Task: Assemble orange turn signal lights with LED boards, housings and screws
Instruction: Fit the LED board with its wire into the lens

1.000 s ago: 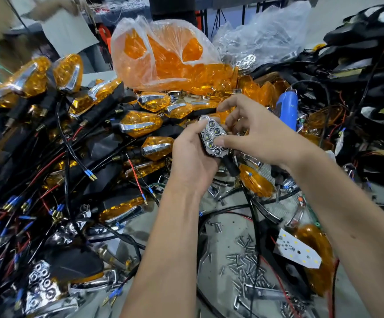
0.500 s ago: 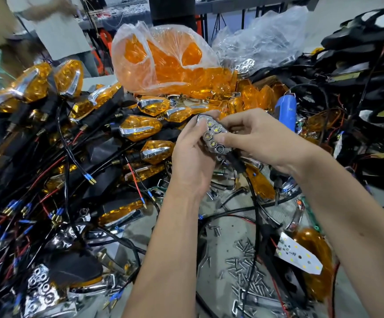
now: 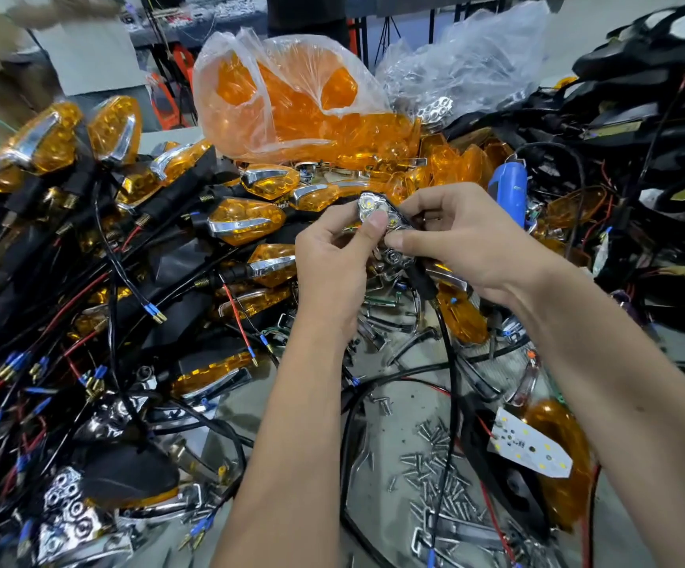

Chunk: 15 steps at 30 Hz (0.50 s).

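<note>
Cluttered bench (image 3: 398,407); both hands (image 3: 334,260) (image 3: 461,235) pinch chrome reflector housing (image 3: 392,239).

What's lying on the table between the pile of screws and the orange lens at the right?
In the head view, a white LED board and black wires lie between the screws and orange lens.

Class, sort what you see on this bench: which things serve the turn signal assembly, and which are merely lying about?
In the job: chrome reflector unit held by left hand and right hand; loose screws; white LED board; bag of orange lenses.

Lying about: blue tool; finished lights.
</note>
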Available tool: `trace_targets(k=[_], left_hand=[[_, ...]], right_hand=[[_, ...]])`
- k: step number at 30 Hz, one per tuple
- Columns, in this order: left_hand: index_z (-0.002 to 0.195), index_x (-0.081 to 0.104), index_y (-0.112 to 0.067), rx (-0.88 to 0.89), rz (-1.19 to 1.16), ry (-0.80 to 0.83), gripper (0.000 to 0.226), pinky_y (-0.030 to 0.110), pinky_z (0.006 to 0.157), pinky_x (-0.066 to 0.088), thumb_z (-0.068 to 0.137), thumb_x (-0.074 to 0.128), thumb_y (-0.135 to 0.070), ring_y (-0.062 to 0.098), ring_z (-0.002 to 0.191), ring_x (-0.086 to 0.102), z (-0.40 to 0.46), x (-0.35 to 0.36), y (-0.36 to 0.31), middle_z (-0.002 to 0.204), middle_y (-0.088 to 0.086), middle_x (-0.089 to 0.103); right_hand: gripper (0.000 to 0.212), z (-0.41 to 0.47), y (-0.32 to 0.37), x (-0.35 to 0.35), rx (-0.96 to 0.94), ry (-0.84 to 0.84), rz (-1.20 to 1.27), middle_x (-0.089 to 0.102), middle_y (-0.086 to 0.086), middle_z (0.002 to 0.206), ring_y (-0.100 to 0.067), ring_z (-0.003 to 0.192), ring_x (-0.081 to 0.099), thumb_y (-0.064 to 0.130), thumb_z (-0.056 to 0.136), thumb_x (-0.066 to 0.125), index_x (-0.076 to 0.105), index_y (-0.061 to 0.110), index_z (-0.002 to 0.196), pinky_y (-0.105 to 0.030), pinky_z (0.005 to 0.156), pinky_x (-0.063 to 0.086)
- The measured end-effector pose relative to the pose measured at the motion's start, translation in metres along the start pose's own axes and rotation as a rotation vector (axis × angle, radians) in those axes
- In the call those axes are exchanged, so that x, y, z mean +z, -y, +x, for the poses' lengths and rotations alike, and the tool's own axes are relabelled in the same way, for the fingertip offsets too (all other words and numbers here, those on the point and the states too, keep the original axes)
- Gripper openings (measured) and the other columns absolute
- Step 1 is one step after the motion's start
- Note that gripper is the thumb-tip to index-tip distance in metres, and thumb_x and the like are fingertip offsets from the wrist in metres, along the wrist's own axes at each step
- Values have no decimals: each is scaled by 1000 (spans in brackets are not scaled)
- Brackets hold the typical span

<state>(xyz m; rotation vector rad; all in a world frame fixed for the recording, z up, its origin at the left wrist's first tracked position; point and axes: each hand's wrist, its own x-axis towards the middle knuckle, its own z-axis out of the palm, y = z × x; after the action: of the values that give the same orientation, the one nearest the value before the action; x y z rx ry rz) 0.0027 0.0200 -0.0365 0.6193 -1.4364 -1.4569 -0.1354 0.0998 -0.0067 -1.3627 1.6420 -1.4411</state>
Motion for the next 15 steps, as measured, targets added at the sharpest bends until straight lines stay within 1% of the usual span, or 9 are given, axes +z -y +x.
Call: trace_targets(k=[2, 4, 5, 6, 7, 9, 11, 13, 15], left_hand=[[97, 80, -12, 20, 8, -47, 6, 50, 90, 57, 93, 75, -11, 26, 94, 68, 2, 1, 0, 101, 16, 75], [95, 81, -11, 27, 13, -78, 5, 44, 85, 58, 92, 77, -10, 24, 91, 68, 4, 2, 1, 95, 9, 75], [95, 81, -9, 27, 21, -87, 6, 42, 83, 57, 91, 78, -9, 22, 90, 68, 6, 2, 0, 93, 6, 74], [97, 81, -6, 28, 34, -94, 8, 39, 82, 57, 90, 79, -9, 21, 89, 68, 7, 3, 1, 92, 5, 75], [99, 81, -4, 33, 54, -105, 11, 37, 82, 58, 89, 80, -8, 19, 89, 68, 9, 4, 1, 93, 6, 75], [98, 81, -6, 41, 79, -124, 11, 35, 82, 59, 87, 81, -8, 19, 89, 70, 11, 7, 0, 95, 8, 77], [90, 81, -16, 51, 90, -108, 9, 27, 77, 58, 86, 83, -8, 11, 85, 71, 14, 10, -4, 90, 2, 78], [89, 81, -17, 68, 104, -53, 8, 22, 73, 56, 87, 82, -9, 6, 79, 71, 20, 12, -10, 83, -5, 78], [91, 81, -13, 60, 102, 24, 3, 24, 72, 55, 89, 80, -11, 7, 77, 70, 27, 12, -16, 80, -7, 77]], right_hand=[[9, 0, -1, 0, 4, 2, -11, 75, -16, 91, -19, 81, 67, 16, 87, 84, 78, 22, 91, -49, 88, 59], [7, 0, -2, -2, 12, 19, 2, 77, -10, 92, -14, 81, 69, 20, 89, 82, 80, 22, 95, -36, 79, 62], [6, -1, -3, -3, 25, 32, 14, 78, -7, 90, -11, 80, 70, 22, 90, 81, 79, 22, 96, -30, 74, 61], [6, -1, -4, -4, 43, 40, 18, 78, -6, 90, -10, 78, 70, 23, 91, 80, 79, 22, 97, -28, 72, 60], [5, -1, -5, -5, 57, 39, 8, 78, -8, 91, -11, 78, 70, 24, 92, 79, 79, 23, 97, -33, 73, 62], [5, -1, -6, -5, 54, 15, -38, 77, -14, 93, -17, 79, 69, 25, 93, 79, 79, 21, 95, -46, 82, 62], [7, 0, -6, -6, 12, -32, -71, 77, -14, 91, -21, 81, 70, 24, 93, 78, 79, 17, 94, -50, 87, 60], [6, 2, -4, -8, -24, -96, -62, 77, -7, 86, -19, 78, 72, 22, 91, 80, 79, 16, 91, -40, 79, 62], [6, 4, -3, -8, -44, -152, -24, 74, 3, 75, -10, 69, 67, 21, 90, 81, 78, 18, 85, -26, 65, 55]])
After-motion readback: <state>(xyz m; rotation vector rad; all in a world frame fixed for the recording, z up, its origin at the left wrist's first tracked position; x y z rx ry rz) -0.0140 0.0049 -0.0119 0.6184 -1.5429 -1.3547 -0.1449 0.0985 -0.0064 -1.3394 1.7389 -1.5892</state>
